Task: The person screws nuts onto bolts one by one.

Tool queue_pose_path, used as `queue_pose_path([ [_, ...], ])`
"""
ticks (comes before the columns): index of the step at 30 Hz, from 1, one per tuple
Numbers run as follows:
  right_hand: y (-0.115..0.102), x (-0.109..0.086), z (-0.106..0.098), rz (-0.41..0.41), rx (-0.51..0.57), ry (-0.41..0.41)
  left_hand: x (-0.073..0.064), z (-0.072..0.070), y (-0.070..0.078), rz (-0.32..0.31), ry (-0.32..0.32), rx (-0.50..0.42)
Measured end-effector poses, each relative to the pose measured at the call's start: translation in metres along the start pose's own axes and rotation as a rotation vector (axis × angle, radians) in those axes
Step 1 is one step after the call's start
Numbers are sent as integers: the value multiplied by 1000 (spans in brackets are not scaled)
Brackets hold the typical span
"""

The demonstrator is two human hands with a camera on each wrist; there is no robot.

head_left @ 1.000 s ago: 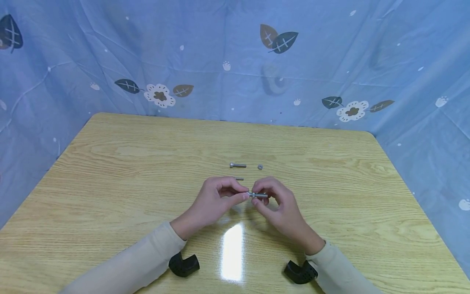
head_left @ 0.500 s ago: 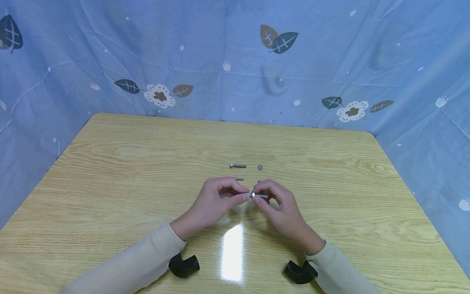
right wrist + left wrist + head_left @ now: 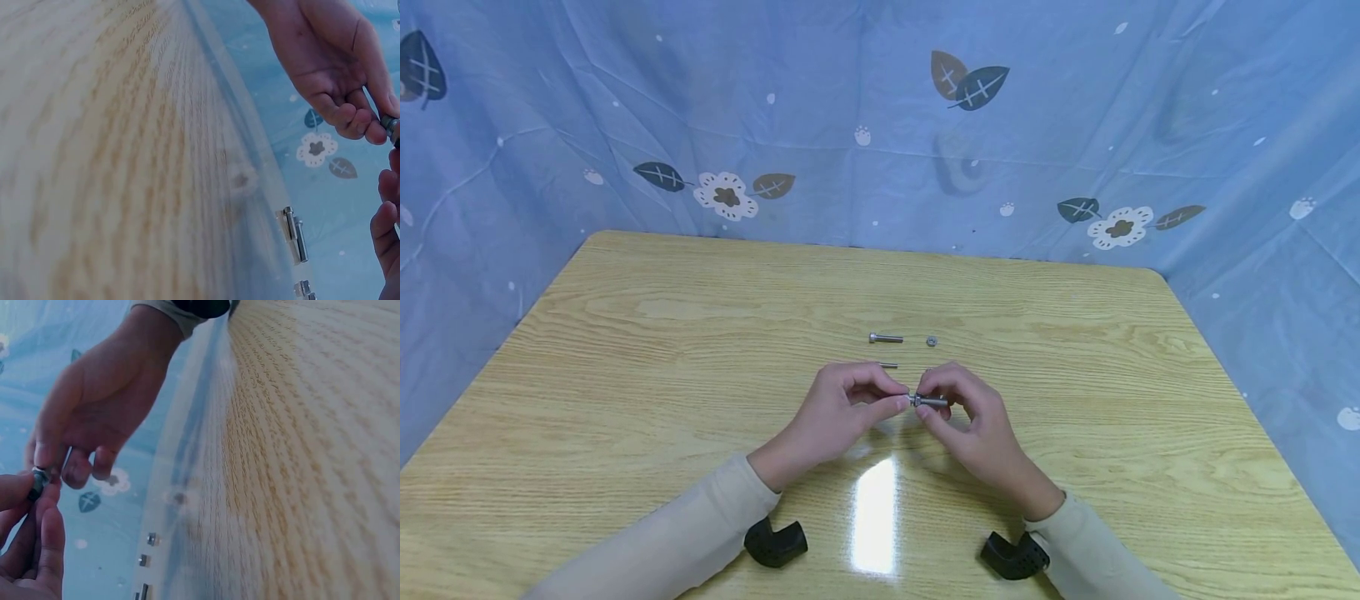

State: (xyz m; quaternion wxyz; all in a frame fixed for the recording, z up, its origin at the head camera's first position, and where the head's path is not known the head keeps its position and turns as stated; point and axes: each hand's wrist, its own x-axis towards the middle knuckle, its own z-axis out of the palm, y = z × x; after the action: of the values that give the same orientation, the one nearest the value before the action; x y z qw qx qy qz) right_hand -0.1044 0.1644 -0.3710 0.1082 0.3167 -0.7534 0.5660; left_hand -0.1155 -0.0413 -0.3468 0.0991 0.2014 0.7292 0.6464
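My left hand (image 3: 842, 410) pinches the head end of a metal bolt (image 3: 936, 402) between thumb and fingers, its shank pointing right. A hex nut (image 3: 917, 400) sits around the shank close to the left fingertips. My right hand (image 3: 970, 412) has thumb and index finger at this nut, pinching it, while the bolt's free end passes between its fingers. In the left wrist view the bolt (image 3: 39, 481) shows between both hands' fingertips. The head of the bolt is hidden by the left fingers.
Behind the hands lie a socket-head bolt (image 3: 887, 338) and a nut (image 3: 932, 341). A second bolt (image 3: 888, 365) is partly covered by the left hand; several of these pieces reflect light in the right wrist view. A patterned blue cloth (image 3: 820, 108) hangs past the wooden table's (image 3: 700, 333) far edge.
The right fingers shift slightly around the nut, and the nut shows a different face. The left hand stays in place. The nut behind the right hand shows more or less as the fingers move.
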Motion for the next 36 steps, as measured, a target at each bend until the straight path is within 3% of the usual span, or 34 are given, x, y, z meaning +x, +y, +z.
queue_pose_path([
  [10, -1, -1, -1, 92, -98, -10, -1, 0, 1, 10, -4, -5],
  [17, 0, -1, 0, -34, 2, 1, 0, -1, -2, -6, 4, 6],
  [21, 0, 0, 1, -53, 11, 7, 0, 0, -2, -1, -4, 2],
  [28, 0, 0, 0, 16, -11, 5, -1, 0, 0, -1, -7, -1],
  [36, -2, -1, -1, 128, -121, 9, 1, -1, -2, -11, 8, 12],
])
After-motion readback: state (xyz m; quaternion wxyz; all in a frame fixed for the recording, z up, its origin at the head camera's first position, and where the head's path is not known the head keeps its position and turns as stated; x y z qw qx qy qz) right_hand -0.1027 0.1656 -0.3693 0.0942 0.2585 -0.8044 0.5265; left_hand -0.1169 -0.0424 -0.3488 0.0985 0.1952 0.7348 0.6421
